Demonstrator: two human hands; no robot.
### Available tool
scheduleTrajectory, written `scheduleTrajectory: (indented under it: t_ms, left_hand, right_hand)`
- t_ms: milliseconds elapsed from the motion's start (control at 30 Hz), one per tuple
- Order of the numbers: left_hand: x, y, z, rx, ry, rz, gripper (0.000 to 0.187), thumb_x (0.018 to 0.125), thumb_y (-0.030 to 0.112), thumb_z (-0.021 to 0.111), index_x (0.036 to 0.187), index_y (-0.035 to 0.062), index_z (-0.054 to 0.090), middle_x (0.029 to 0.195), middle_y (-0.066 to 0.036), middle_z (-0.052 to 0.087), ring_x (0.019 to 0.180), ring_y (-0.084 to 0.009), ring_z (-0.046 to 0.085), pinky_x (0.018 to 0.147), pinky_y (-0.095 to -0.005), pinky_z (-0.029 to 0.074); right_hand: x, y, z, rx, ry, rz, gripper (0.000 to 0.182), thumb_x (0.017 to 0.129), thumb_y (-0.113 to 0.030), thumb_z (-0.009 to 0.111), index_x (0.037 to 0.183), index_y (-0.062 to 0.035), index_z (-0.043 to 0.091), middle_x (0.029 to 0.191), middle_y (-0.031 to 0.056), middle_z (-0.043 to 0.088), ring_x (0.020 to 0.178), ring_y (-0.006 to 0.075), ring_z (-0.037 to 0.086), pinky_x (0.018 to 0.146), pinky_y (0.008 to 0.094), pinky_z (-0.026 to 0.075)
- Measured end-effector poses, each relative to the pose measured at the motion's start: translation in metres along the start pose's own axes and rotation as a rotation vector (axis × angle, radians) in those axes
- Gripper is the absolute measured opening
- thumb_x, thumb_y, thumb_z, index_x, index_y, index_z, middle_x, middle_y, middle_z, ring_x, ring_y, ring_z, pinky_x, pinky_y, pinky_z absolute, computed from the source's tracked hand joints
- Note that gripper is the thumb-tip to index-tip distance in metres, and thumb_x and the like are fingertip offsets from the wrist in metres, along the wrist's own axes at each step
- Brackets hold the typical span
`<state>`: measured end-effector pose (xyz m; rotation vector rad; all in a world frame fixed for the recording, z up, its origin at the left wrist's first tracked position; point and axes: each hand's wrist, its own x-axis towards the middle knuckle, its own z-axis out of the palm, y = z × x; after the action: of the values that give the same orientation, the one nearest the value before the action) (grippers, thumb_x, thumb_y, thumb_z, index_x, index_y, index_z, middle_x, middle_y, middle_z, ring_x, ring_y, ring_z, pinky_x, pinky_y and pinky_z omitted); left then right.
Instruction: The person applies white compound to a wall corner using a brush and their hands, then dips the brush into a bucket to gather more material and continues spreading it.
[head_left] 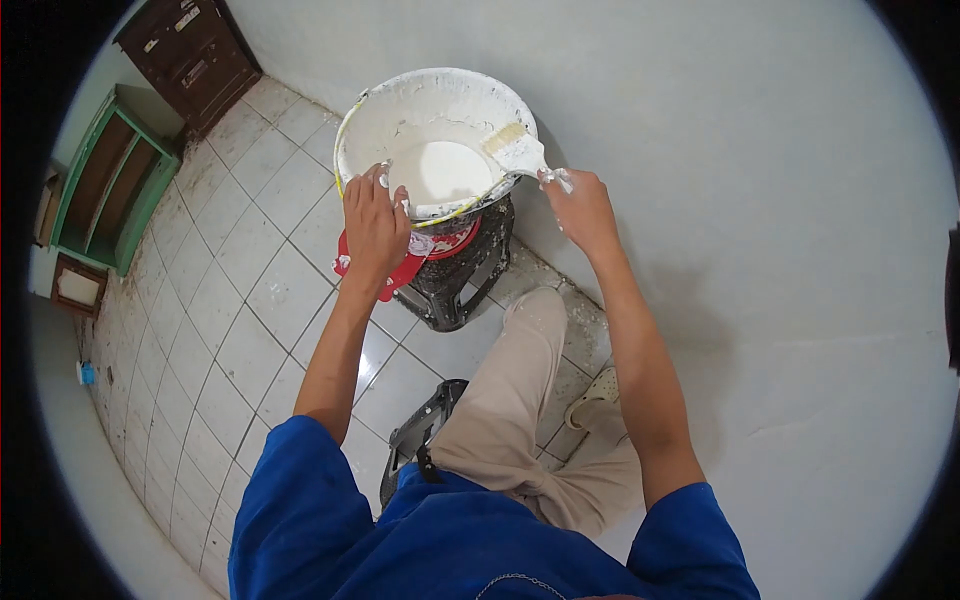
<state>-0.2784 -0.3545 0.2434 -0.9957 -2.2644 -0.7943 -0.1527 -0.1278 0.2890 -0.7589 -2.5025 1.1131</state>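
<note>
A wide bucket point(365, 130) of white paint point(440, 175), its inner wall smeared white, stands in front of me. My left hand point(375, 225) is at its near left rim, fingers curled over the edge, with paint on the fingertips. My right hand point(582, 208) grips a paintbrush point(517, 150) at the bucket's right rim. The brush's pale bristles and white-coated body lie over the inside of the bucket. Paint also marks the right fingers. A yellow wire handle point(342, 140) runs along the bucket's left and near rim.
Under the bucket are a black stool point(445, 300) and a red piece point(405, 275). Another black stool point(405, 435) is beside my legs. A pale wall point(800, 200) rises close on the right. Green shelving point(130, 190) and a brown door point(190, 60) stand beyond the tiled floor point(270, 290).
</note>
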Motion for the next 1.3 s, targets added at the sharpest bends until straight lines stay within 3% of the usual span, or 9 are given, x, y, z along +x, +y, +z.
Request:
scheduleTrajectory:
  t_ms: [133,233,433,567,933,1033,1133,1200,1300]
  left_hand:
    - [0.000,-0.001,0.000,-0.005,0.003,-0.002,0.034,0.078,0.006,0.049,0.109,-0.0078,0.046,0.110,-0.023,0.049,0.099,-0.0380,0.043,0.091,-0.0445,0.030]
    - [0.000,0.002,-0.001,-0.027,0.018,-0.015,0.034,0.078,0.006,0.049,0.108,-0.0079,0.046,0.110,-0.024,0.048,0.100,-0.0379,0.043,0.091,-0.0444,0.030]
    - [-0.002,-0.004,0.004,-0.038,0.055,-0.009,0.032,0.077,0.005,0.049,0.106,-0.0093,0.047,0.110,-0.024,0.048,0.101,-0.0381,0.042,0.090,-0.0445,0.031]
    - [-0.004,-0.005,0.002,-0.041,0.070,-0.007,0.031,0.077,0.004,0.049,0.105,-0.0095,0.047,0.111,-0.024,0.047,0.102,-0.0382,0.042,0.091,-0.0443,0.032]
    - [0.004,0.002,-0.008,-0.316,0.032,-0.087,0.031,0.079,0.005,0.051,0.110,0.0022,0.050,0.117,-0.016,0.047,0.112,-0.0292,0.043,0.096,-0.0369,0.031]
    - [0.001,0.057,-0.017,-0.390,0.132,0.029,0.029,0.076,0.002,0.054,0.104,0.0022,0.054,0.118,-0.014,0.046,0.113,-0.0313,0.040,0.096,-0.0418,0.030]
    - [-0.015,0.121,-0.008,-0.204,0.103,0.306,0.024,0.074,0.000,0.053,0.098,-0.0011,0.056,0.116,-0.014,0.049,0.114,-0.0319,0.041,0.098,-0.0484,0.026]
    - [-0.034,0.151,0.026,-0.479,-0.035,0.354,0.021,0.074,-0.001,0.052,0.095,0.0011,0.058,0.113,-0.014,0.052,0.112,-0.0332,0.043,0.098,-0.0483,0.026]
    - [-0.057,0.217,0.066,-0.648,-0.278,0.487,0.021,0.072,-0.002,0.052,0.092,0.0031,0.058,0.106,-0.013,0.055,0.106,-0.0338,0.047,0.096,-0.0456,0.030]
  right_hand:
    - [0.003,0.003,-0.001,0.007,-0.051,0.047,0.034,0.082,-0.030,0.052,0.077,0.0035,0.060,0.059,0.0158,0.058,0.057,0.0282,0.056,0.057,0.0364,0.043]
    - [0.000,0.015,0.001,0.581,-0.267,0.299,0.032,0.086,-0.032,0.052,0.085,-0.0003,0.059,0.063,0.0009,0.053,0.052,0.0073,0.047,0.046,0.0227,0.036]
    - [-0.019,0.025,0.031,0.664,-0.184,0.179,0.024,0.090,-0.024,0.046,0.096,-0.0021,0.053,0.071,0.0004,0.051,0.055,0.0070,0.045,0.049,0.0219,0.040]
    - [-0.022,0.026,0.032,0.978,-0.143,0.318,0.022,0.089,-0.023,0.048,0.097,-0.0034,0.053,0.069,-0.0001,0.050,0.054,0.0074,0.045,0.049,0.0217,0.039]
    - [-0.090,0.092,-0.065,1.192,0.130,0.489,0.032,0.084,-0.034,0.055,0.096,-0.0048,0.055,0.070,0.0001,0.052,0.060,0.0094,0.049,0.053,0.0241,0.041]
    - [-0.142,0.157,-0.086,1.175,0.342,0.508,0.033,0.083,-0.036,0.056,0.097,-0.0054,0.055,0.071,0.0000,0.052,0.060,0.0093,0.049,0.054,0.0239,0.041]
    - [-0.196,0.215,-0.096,1.103,0.581,0.575,0.031,0.084,-0.036,0.054,0.094,-0.0067,0.053,0.069,-0.0005,0.050,0.058,0.0083,0.047,0.051,0.0229,0.038]
    - [-0.217,0.257,-0.089,1.043,0.702,0.646,0.027,0.086,-0.036,0.051,0.085,-0.0087,0.050,0.066,-0.0008,0.047,0.052,0.0069,0.042,0.044,0.0221,0.035]
    - [-0.252,0.319,-0.077,1.028,0.778,0.852,0.036,0.083,-0.042,0.052,0.095,-0.0078,0.054,0.071,-0.0011,0.050,0.058,0.0085,0.047,0.051,0.0220,0.037]
